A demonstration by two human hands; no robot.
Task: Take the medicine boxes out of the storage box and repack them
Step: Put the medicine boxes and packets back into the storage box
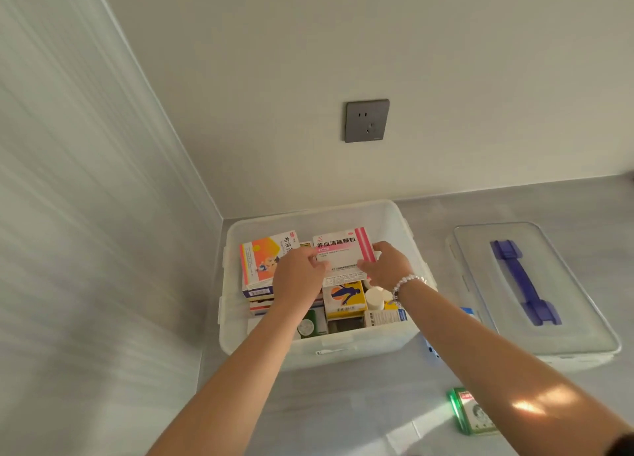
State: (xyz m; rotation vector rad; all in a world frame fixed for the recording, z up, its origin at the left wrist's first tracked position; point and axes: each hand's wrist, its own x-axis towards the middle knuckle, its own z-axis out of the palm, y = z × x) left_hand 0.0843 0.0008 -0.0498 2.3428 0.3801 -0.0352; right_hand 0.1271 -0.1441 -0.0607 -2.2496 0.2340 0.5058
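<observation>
Two hands reach into the open bin [394,222], a translucent plastic box that stands on the grey counter [343,404] in the corner of two walls. At 9 o'clock inside the bin lies an orange box [262,260] with a cartoon figure, on top of a small stack of other packs. Just right of it the left hand [298,277] grips the left edge of the pink box [343,253], fingers closed on it. This white and pink box is held tilted, above the other medicines, in the 12 o'clock part of the bin. Below it, toward 6 o'clock, are a yellow box [344,299] with a blue figure, a green pack [310,323] and a white bottle [374,298]. The right hand [387,267] holds the right edge of the pink box, and its wrist wears a bead bracelet [406,284]. At 3 o'clock from the bin, apart from it, the lid [566,318] lies flat on the counter with its purple handle [525,282] up. At 5 o'clock, near the right forearm, a green box [468,412] lies on the counter. On the wall at 12 o'clock there is a grey socket [366,120].
</observation>
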